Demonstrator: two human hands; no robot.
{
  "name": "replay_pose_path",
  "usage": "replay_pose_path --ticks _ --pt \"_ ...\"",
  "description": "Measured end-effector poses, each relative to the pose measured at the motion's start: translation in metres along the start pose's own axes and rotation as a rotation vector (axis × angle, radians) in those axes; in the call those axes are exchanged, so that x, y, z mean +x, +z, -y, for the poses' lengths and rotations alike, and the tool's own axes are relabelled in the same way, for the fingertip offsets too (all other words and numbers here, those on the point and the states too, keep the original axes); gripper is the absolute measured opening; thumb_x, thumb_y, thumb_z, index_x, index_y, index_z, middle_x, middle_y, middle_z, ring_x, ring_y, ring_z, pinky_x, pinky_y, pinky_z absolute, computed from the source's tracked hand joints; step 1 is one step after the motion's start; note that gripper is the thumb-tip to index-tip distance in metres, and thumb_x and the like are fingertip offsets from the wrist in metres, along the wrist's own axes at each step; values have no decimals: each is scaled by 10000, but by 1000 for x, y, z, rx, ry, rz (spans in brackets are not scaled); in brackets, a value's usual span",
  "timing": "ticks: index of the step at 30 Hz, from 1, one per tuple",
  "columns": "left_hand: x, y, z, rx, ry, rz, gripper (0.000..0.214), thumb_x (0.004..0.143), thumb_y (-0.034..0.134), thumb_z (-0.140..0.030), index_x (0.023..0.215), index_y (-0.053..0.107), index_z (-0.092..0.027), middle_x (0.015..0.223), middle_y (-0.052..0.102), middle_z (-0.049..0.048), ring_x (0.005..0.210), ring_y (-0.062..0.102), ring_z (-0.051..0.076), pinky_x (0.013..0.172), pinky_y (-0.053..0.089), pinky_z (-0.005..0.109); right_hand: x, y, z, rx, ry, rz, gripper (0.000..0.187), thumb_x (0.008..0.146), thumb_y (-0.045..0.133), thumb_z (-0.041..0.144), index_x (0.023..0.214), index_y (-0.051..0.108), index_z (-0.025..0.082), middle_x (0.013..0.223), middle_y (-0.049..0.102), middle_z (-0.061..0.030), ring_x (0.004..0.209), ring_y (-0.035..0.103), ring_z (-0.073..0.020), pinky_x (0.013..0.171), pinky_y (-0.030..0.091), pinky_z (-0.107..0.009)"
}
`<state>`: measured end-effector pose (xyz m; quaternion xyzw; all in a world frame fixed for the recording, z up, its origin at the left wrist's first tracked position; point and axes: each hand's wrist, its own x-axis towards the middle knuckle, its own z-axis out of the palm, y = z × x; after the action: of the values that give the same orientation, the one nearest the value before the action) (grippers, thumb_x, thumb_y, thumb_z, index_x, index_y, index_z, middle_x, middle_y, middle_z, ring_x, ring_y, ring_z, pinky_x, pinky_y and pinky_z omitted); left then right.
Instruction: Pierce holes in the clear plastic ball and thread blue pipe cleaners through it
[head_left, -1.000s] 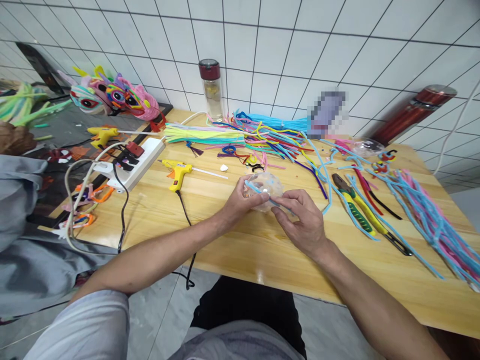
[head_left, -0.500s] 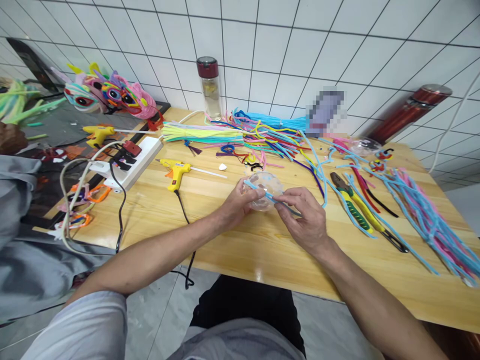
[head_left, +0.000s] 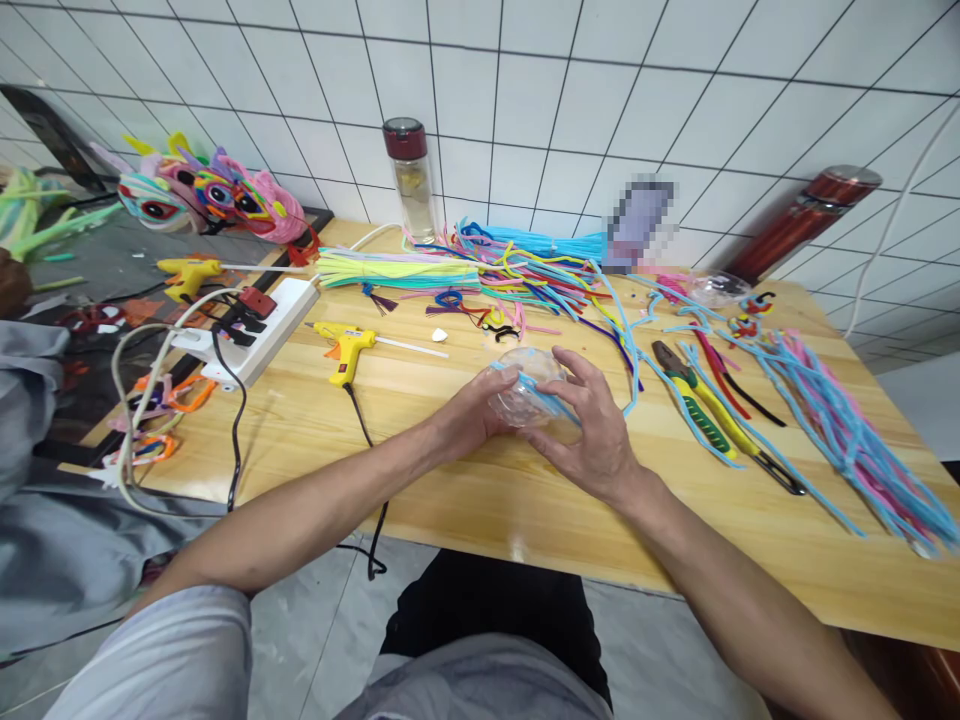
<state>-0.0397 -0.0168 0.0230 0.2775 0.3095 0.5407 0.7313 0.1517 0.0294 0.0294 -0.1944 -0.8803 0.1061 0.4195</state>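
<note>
My left hand [head_left: 476, 408] grips a clear plastic ball [head_left: 517, 405] from the left, its thumb pressing a light-blue pipe cleaner [head_left: 551, 400] against the surface. The pipe cleaner runs across the ball toward the lower right. My right hand [head_left: 589, 430] cups the ball's right side, thumb low and fingers above, over the pipe cleaner. Part of the ball is hidden by the fingers. Left of the hands lies a yellow glue gun [head_left: 349, 352] with a white glue stick in it. Green-and-yellow pliers [head_left: 697, 405] rest to the right.
Bundled pipe cleaners [head_left: 397, 270] lie along the back near a glass bottle [head_left: 411, 190]. A power strip [head_left: 274, 330] with cords and a second glue gun [head_left: 187, 275] are on the left. Blue and pink pipe cleaners [head_left: 855, 440] cover the right. A red thermos [head_left: 806, 225] leans against the wall.
My right hand has shifted from pinching the blue pipe cleaner to spreading its fingers around the ball's right side. The pipe cleaner now lies closer against the ball. My left hand stays on the ball.
</note>
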Motion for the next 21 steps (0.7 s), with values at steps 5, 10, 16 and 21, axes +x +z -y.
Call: replay_pose_path --ticks 5,10,16,21 --pt "-2 5 0 8 34 25 547 799 821 -546 1221 731 -210 1200 767 111 1006 737 228 871 576 322 -1 2 0 -48 -39 -18 575 886 784 316 1382 494 284 1493 543 -187 1372 577 -341 1027 574 -577" --pt "-3 6 0 29 86 -59 592 764 868 -439 1272 683 -197 1223 750 114 983 734 210 866 575 315 0 6 -1 -65 -87 -35 591 880 789 315 1393 499 269 1443 579 -188 1343 603 -338 999 592 -552" --pt "-2 2 -2 4 24 -11 512 766 838 -445 1202 724 -202 1164 777 100 896 734 207 774 575 303 -1 6 -2 -73 -81 9 581 898 773 305 1414 508 274 1462 580 -190 1352 603 -336 1001 594 -542" --pt "0 -4 -2 -55 -8 -24 457 788 808 -452 1162 745 -197 1072 798 83 896 739 225 823 569 340 0 1 -4 -10 -65 27 562 915 747 277 1432 527 285 1483 565 -185 1348 605 -332 1008 592 -549"
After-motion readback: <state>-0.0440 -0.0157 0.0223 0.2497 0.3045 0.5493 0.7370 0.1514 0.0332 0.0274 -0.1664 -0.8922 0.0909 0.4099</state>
